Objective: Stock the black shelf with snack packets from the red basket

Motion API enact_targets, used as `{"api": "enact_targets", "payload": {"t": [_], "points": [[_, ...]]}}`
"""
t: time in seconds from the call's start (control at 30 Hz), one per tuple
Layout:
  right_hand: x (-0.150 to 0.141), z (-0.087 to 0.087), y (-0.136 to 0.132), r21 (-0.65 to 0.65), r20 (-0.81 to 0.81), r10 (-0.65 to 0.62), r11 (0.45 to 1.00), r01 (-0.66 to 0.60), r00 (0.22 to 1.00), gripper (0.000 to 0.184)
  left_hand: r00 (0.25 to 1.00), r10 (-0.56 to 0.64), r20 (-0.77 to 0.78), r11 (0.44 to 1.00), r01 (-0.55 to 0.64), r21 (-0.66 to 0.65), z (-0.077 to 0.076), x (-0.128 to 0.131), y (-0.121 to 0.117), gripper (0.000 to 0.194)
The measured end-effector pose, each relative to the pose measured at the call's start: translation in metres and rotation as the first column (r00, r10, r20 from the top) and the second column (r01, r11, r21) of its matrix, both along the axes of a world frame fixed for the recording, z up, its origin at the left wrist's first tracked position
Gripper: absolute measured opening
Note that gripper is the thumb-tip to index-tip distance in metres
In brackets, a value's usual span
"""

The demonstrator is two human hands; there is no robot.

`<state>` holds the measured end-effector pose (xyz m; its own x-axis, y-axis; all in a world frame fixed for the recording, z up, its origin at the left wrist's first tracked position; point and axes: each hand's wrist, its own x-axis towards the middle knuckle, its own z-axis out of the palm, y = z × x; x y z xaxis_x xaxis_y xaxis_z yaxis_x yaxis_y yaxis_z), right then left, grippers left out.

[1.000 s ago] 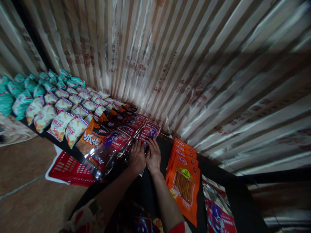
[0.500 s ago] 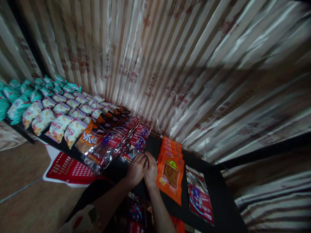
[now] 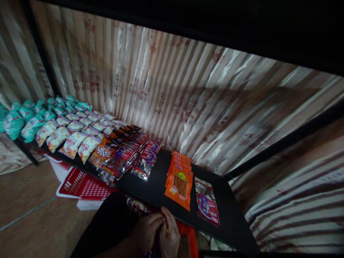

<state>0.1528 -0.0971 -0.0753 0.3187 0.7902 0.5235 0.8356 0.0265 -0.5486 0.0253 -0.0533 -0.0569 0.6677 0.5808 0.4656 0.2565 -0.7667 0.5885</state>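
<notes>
My left hand (image 3: 146, 229) and my right hand (image 3: 170, 233) are close together at the shelf's front edge, fingers curled and nearly touching. Whatever may be between them is hidden. Below and beside my right hand shows an orange snack packet (image 3: 189, 238); behind my left hand is a dark red, shiny packet (image 3: 138, 206). On the black shelf (image 3: 150, 191) beyond lie a small overlapping stack of orange packets (image 3: 178, 186) and a single red-and-silver packet (image 3: 206, 202). Further left lie more red-and-silver packets (image 3: 149, 157).
Rows of white bags (image 3: 72, 143), teal bags (image 3: 32, 127) and orange-black packets (image 3: 103, 152) fill the shelf's left side. A red basket (image 3: 91, 186) sits below. Black posts (image 3: 285, 143), an upper shelf (image 3: 215, 21) and striped sheeting (image 3: 150, 89) surround it.
Both hands have drawn back from above the shelf, beside the red packets, to its front edge. The view has shifted, bringing the upper shelf into sight.
</notes>
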Motion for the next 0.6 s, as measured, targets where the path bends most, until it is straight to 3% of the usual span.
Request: {"api": "enact_targets", "payload": {"t": [0.07,0.13,0.17,0.3,0.37,0.47,0.6], "points": [[0.007,-0.015,-0.018,-0.055,0.025,-0.050,0.997,0.052,0.998,0.036,0.996,0.022,-0.087,1.000,-0.022,0.007,-0.017,-0.001,-0.013,0.044],[0.012,-0.029,-0.030,-0.192,0.047,-0.093,0.976,0.101,0.994,0.040,0.976,0.133,-0.173,0.991,-0.133,0.011,-0.038,-0.003,-0.022,0.045],[0.013,-0.035,-0.034,-0.269,0.067,-0.110,0.955,0.124,0.992,0.041,0.967,0.124,-0.221,0.992,-0.119,0.040,-0.050,-0.004,-0.025,0.044],[0.006,-0.053,-0.046,-0.576,0.110,-0.048,0.811,0.103,0.993,0.043,0.941,0.099,-0.324,0.987,-0.053,0.149,-0.097,-0.019,-0.039,0.053],[-0.004,-0.055,-0.051,-0.661,0.107,0.018,0.749,0.057,0.994,0.045,0.932,0.062,-0.356,0.976,0.018,0.217,-0.115,-0.027,-0.046,0.056],[-0.020,-0.049,-0.055,-0.701,0.126,0.062,0.712,0.045,0.990,0.043,0.936,0.068,-0.346,0.959,0.033,0.280,-0.130,-0.034,-0.055,0.048],[-0.037,-0.036,-0.057,-0.665,0.178,0.018,0.739,0.107,0.984,0.042,0.905,0.291,-0.312,0.931,-0.192,0.312,-0.132,-0.030,-0.059,0.027]]}}
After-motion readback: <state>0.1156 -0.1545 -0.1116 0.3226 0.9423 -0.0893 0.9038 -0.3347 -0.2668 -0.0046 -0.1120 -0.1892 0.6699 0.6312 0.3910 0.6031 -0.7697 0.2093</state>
